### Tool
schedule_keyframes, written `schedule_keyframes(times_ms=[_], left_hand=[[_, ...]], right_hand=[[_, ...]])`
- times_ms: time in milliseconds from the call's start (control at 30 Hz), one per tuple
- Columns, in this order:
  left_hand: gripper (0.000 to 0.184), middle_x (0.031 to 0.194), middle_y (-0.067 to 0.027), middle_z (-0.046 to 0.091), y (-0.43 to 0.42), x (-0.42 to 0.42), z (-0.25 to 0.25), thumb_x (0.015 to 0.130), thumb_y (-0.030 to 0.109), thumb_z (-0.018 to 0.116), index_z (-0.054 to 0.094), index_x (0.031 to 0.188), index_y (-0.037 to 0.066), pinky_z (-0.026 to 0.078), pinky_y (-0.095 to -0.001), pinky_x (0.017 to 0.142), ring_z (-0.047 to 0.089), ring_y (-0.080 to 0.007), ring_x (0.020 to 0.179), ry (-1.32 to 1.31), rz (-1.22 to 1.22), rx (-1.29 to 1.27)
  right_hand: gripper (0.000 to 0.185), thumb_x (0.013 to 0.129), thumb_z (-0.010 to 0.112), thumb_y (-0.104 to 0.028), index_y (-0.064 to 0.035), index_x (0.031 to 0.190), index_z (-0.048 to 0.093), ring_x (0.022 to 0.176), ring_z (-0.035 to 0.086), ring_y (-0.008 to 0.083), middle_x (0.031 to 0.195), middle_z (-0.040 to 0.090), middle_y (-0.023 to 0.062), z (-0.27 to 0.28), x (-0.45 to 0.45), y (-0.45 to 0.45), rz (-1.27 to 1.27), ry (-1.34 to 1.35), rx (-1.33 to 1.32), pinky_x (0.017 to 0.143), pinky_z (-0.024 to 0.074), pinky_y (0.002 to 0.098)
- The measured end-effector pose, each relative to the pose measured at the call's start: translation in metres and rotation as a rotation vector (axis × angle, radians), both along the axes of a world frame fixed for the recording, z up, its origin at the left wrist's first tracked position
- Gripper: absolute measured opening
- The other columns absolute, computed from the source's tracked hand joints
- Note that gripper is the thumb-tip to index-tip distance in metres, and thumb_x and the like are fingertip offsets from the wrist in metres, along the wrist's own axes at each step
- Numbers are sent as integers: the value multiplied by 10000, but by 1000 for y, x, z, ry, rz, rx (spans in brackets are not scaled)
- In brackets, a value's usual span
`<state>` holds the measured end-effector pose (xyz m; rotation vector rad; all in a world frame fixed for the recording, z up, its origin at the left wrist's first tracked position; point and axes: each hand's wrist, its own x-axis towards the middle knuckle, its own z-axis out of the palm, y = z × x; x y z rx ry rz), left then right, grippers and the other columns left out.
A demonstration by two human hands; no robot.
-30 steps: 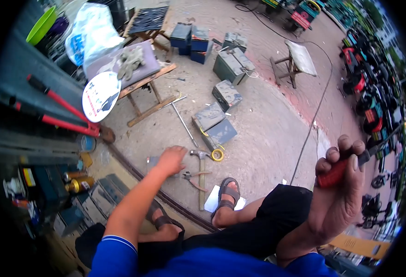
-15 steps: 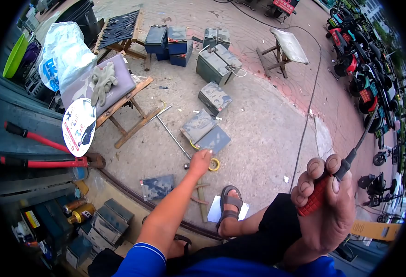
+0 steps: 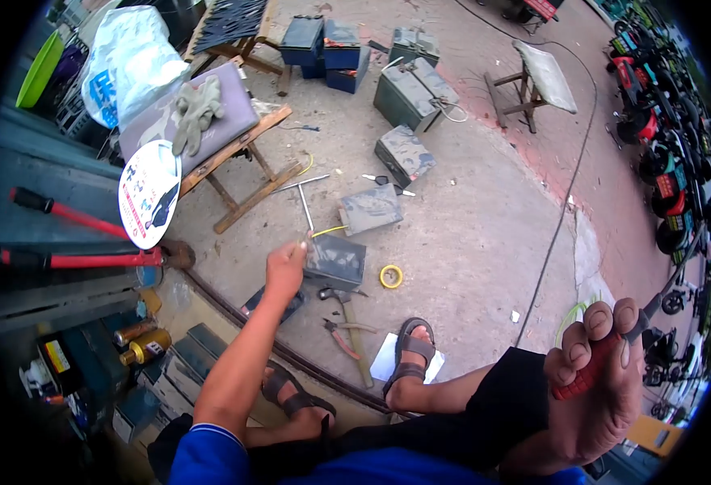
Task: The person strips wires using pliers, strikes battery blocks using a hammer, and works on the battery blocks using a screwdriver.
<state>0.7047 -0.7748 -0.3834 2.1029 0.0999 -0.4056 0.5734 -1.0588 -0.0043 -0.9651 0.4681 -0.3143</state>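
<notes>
My left hand (image 3: pixel 285 271) is closed at the upper left corner of a dark grey, box-shaped battery (image 3: pixel 335 263) on the ground. A thin yellow wire (image 3: pixel 329 231) runs from near its fingertips towards a dusty grey battery (image 3: pixel 372 210); how the fingers grip is partly hidden. Raised at the right, my right hand (image 3: pixel 594 380) wraps around the red handle of a screwdriver (image 3: pixel 586 376), its long shaft pointing up and away. A roll of yellow tape (image 3: pixel 391 276), a hammer (image 3: pixel 351 323) and red-handled pliers (image 3: pixel 342 335) lie near the dark battery.
More batteries (image 3: pixel 412 95) stand farther back. Left are a wooden stool (image 3: pixel 234 198) with gloves (image 3: pixel 198 117) and a red-handled bolt cutter (image 3: pixel 105 257). A T-shaped metal bar (image 3: pixel 305 198) lies ahead. A white-topped stool (image 3: pixel 545 77), a black cable (image 3: pixel 565 194) and parked scooters (image 3: pixel 671 162) are right.
My left hand has moved left and the dark battery has shifted with it, apart from the dusty one. The pliers are now uncovered. My right hand still holds the screwdriver; the view has shifted.
</notes>
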Motion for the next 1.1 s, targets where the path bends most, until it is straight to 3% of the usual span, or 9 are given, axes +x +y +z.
schedule_keyframes(times_ms=[233, 267, 300, 333, 433, 567, 633, 933, 1100], left_hand=[[287, 693, -92, 581, -3, 44, -42, 1001, 222, 581, 645, 845, -10, 444, -360, 665, 521, -204, 651, -204, 106, 107], [208, 857, -149, 629, -5, 44, -49, 965, 208, 622, 664, 994, 7, 478, -386, 760, 587, -287, 804, -244, 72, 83], [274, 1021, -205, 676, -10, 42, -45, 930, 193, 663, 683, 1143, 23, 513, -412, 854, 652, -369, 957, -281, 40, 59], [274, 1021, -205, 676, -16, 36, -41, 930, 193, 663, 683, 1143, 23, 513, -412, 854, 652, -369, 957, -281, 48, 57], [773, 1419, -256, 499, -24, 18, -22, 765, 231, 830, 482, 1418, 8, 421, -450, 1098, 491, -411, 1315, -332, 0, 450], [842, 1413, -264, 509, -20, 21, -60, 721, 239, 866, 470, 1410, -39, 432, -451, 1087, 513, -412, 1295, -163, -26, 532], [877, 1393, -265, 519, -17, 24, -58, 702, 256, 882, 456, 1404, -54, 443, -451, 1076, 521, -419, 1285, -34, -57, 320], [865, 1372, -253, 507, -27, -15, -28, 721, 179, 859, 410, 1442, 13, 449, -456, 1065, 519, -445, 1262, -169, -222, 210], [855, 1442, -237, 484, -28, -28, -22, 740, 188, 858, 426, 1461, 34, 419, -446, 1115, 485, -428, 1331, -180, -263, 206]], right_hand=[[288, 1005, 591, -108, -57, 1237, 428, 904, 608, 237, 1121, 545, 153, -6, 1, 7, 118, 32, 17, 693, 533, 342], [286, 1004, 593, -112, -54, 1235, 434, 905, 619, 245, 1112, 551, 159, -6, 2, 9, 131, 40, 23, 689, 541, 351], [323, 990, 624, -156, -15, 1224, 453, 773, 654, 234, 1036, 585, 191, -9, 6, 19, 7, 70, -14, 584, 539, 302], [323, 990, 624, -156, -15, 1224, 453, 773, 654, 234, 1036, 585, 191, -8, 7, 19, 15, 70, -16, 584, 539, 302], [453, 933, 683, -230, 93, 1188, 494, 424, 550, 170, 844, 624, 240, -10, 11, 28, 86, 94, -311, 349, 399, 208], [515, 925, 698, -245, 109, 1235, 488, 452, 553, 148, 869, 634, 223, -10, 9, 27, 143, 166, -301, 356, 404, 207], [522, 925, 700, -247, 110, 1242, 489, 455, 546, 140, 874, 634, 221, -11, 11, 27, 108, 170, -320, 357, 406, 205], [529, 988, 663, -248, 93, 1328, 445, 455, 527, 109, 919, 629, 197, -18, 18, 19, -5, 145, -233, 359, 430, 186], [582, 1061, 526, -232, 97, 1487, 304, 511, 526, 87, 1067, 568, 187, -17, 22, 11, 31, 112, -121, 360, 418, 179]])
